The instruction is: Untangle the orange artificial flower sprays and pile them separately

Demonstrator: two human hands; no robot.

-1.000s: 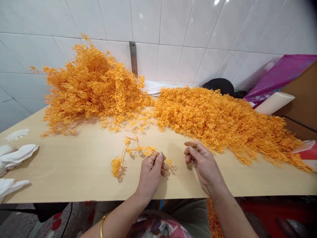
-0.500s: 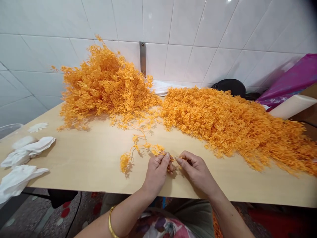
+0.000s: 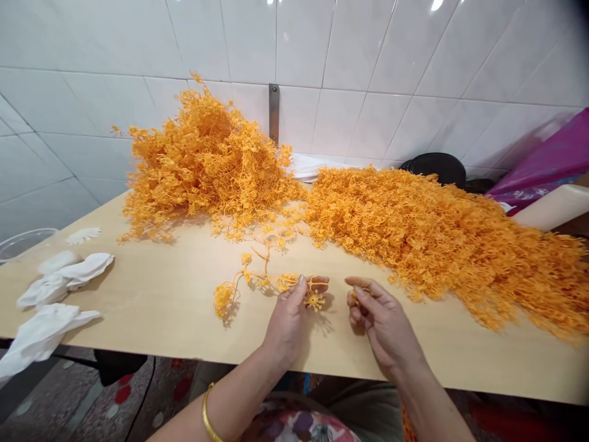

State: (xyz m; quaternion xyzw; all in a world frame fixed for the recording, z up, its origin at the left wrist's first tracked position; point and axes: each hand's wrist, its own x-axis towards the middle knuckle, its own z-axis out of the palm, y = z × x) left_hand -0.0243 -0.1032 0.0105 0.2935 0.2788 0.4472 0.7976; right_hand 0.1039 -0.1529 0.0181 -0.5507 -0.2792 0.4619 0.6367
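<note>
My left hand (image 3: 286, 319) is closed, pinching an orange artificial flower sprig (image 3: 315, 301) between thumb and fingers. The sprig's stem trails left across the table and ends in a small flower cluster (image 3: 224, 299). Just to the right, my right hand (image 3: 385, 322) is apart from the sprig, with its fingers curled round a small orange flower piece (image 3: 356, 296). Most of that piece is hidden by the fingers. Behind both hands lie a tall heap of orange sprigs (image 3: 202, 166) on the left and a long, low pile (image 3: 437, 239) on the right.
White crumpled cloths (image 3: 41, 334) lie at the table's left, near a white flower-shaped piece (image 3: 83, 236) and a clear plastic bowl (image 3: 27, 244). Black round objects (image 3: 437, 169), a pale roll (image 3: 556, 205) and a purple bag (image 3: 543, 159) stand at the back right by the tiled wall.
My hands were close together at the sprig; now my right hand has drawn away to the right with a small orange piece. The view has shifted slightly.
</note>
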